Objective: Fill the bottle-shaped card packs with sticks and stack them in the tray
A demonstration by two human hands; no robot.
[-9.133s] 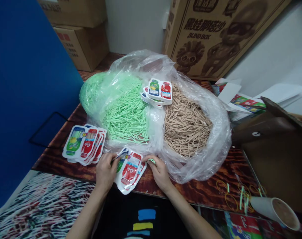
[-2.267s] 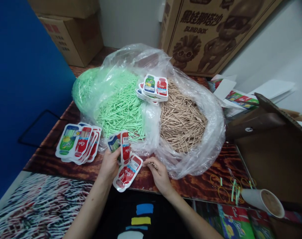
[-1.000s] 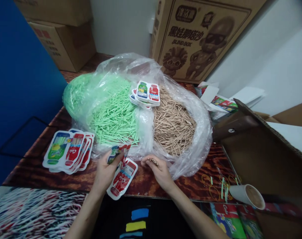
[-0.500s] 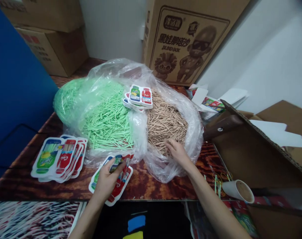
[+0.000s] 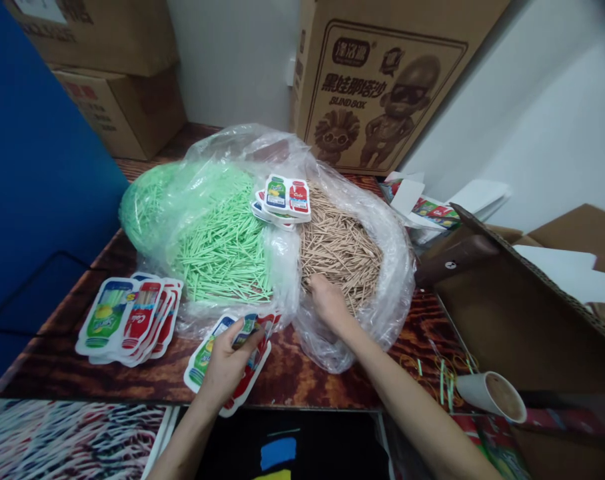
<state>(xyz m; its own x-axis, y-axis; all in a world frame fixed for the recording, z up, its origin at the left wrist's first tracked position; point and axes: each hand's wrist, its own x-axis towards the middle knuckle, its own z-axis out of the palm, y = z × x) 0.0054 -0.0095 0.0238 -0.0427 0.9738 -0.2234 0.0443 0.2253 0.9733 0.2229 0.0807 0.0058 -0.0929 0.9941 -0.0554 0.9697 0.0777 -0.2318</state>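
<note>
The right hand (image 5: 330, 303) rests at the near left edge of the brown sticks (image 5: 340, 243), touching the heap, so it is much the nearer of the two hands — the bulk of the heap lies just beyond it and to its right. The sticks share no common axis; they point every which way inside clear plastic (image 5: 400, 293). That hand's fingers curl inward with their tips hidden, and I cannot tell whether they grip any sticks. The left hand (image 5: 227, 367) pinches a bent printed packet (image 5: 250, 325) between thumb and fingers, directly above a flat packet (image 5: 198, 371) on the bench (image 5: 302, 380). The flat one lies slantwise under the left hand, its printed jars running from lower left to upper right — well to the left of the right hand. The green sticks (image 5: 227, 253) lie beyond the left hand, a fanned pile of packets (image 5: 105, 317) to its left, and a smaller stack (image 5: 287, 197) between the two heaps, toward their far side.
</note>
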